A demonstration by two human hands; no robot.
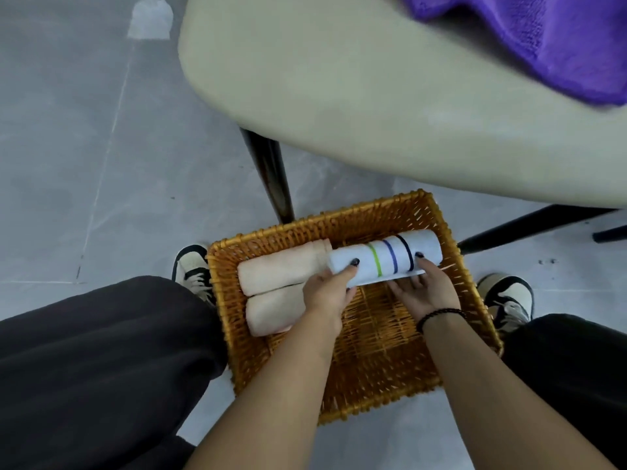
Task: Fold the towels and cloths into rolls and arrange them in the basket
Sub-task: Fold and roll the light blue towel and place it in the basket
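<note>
A brown wicker basket (380, 368) stands on the floor between my feet. Two pale pink towel rolls (278, 269) lie side by side at its left end. A white rolled cloth (390, 256) with green, blue and dark stripes lies along the far wall of the basket. My left hand (327, 293) grips its left end, thumb on top. My right hand (424, 288) holds its right part, thumb on top and fingers under the loose edge. A purple towel (559, 45) lies on the table at the top right.
A beige table (339, 96) with black legs (271, 178) overhangs just beyond the basket. My shoes (193, 269) flank the basket on the grey tiled floor (68, 130). My dark trouser legs fill the lower left and right.
</note>
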